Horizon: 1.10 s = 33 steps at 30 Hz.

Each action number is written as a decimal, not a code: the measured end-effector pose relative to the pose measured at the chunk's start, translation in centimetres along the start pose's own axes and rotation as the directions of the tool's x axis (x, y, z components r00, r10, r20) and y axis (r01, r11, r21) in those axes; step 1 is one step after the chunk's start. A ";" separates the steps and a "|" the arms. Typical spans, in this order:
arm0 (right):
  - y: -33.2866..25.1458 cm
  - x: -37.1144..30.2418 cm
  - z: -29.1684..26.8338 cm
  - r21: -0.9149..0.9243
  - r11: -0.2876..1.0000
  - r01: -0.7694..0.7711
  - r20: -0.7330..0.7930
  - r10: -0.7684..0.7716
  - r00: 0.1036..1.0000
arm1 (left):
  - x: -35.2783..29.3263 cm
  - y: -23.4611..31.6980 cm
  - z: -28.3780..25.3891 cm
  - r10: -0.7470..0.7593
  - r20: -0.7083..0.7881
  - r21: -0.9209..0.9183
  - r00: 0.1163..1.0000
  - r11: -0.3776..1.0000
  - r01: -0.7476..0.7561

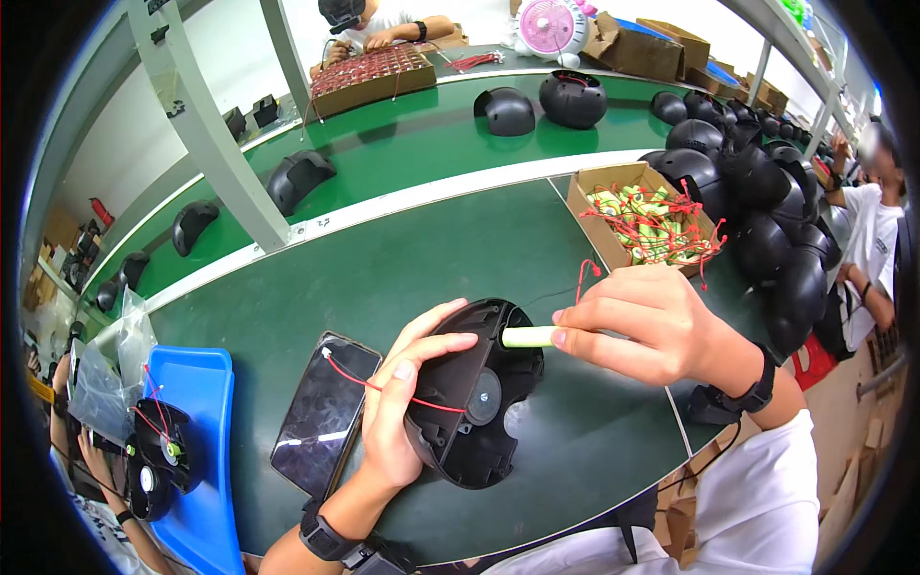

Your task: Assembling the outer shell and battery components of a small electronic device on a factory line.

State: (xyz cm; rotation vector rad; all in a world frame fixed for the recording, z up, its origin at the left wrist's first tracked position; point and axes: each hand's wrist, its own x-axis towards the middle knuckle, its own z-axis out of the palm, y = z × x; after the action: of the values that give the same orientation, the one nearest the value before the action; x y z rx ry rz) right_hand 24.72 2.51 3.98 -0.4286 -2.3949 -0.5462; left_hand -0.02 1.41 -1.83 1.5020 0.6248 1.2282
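Note:
My left hand (398, 402) grips a black rounded plastic shell (450, 446), its hollow side facing up. Inside the shell sits a round grey speaker (484, 395), and its red wire (383, 387) runs out across my left fingers to a small white plug. Between thumb and fingers, my right hand (647, 326) pinches a pale green cylindrical battery (530, 336). The battery's far end is at the shell's upper inner part; whether it is seated there I cannot tell. A short red lead (585, 278) sticks up behind my right fingers.
A dark phone (321, 417) lies left of the shell, beside a blue tray (222, 460) with wired shells. An open cardboard box (613, 240) of wired batteries stands ahead right, near piled black shells (767, 192). Beyond runs a green belt (402, 144); a co-worker (383, 29) sits across it.

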 end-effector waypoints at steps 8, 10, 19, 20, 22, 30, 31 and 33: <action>-0.7 0.5 0.4 0.106 0.993 -0.052 0.075 0.044 0.996 | -0.2 0.4 0.1 0.094 0.064 0.140 0.994 0.985 -0.102; -1.1 0.6 1.0 0.123 0.990 -0.072 0.033 0.068 0.997 | -0.2 0.7 0.2 0.101 0.096 0.150 0.990 0.982 -0.114; -0.9 -0.1 1.1 0.466 0.831 -0.304 0.170 0.253 0.952 | -0.1 0.8 0.1 0.080 0.120 0.186 0.990 0.977 -0.102; -0.9 -0.3 1.3 0.466 0.829 -0.309 0.170 0.259 0.951 | -0.1 0.7 0.2 0.076 0.125 0.186 0.989 0.978 -0.099; -0.9 -0.9 2.1 0.503 0.795 -0.339 0.097 0.338 0.936 | -0.2 0.5 0.1 0.078 0.106 0.184 0.991 0.978 -0.097; -1.3 -0.6 2.2 0.382 0.884 -0.270 0.050 0.272 0.961 | -0.1 0.4 0.2 0.070 0.102 0.189 0.992 0.978 -0.088; -1.3 -0.7 2.2 0.362 0.897 -0.254 0.047 0.254 0.966 | -0.1 0.5 0.2 0.076 0.106 0.198 0.991 0.975 -0.096; -1.4 -0.6 2.8 0.281 0.940 -0.193 0.001 0.201 0.980 | -0.1 0.9 0.4 0.077 0.122 0.220 0.990 0.970 -0.102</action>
State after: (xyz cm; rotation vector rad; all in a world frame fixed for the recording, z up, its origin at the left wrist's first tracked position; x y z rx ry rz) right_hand 23.16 2.58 1.22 -0.5222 -2.3226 -0.1183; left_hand 0.14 0.93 -1.01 1.7937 0.6436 1.1605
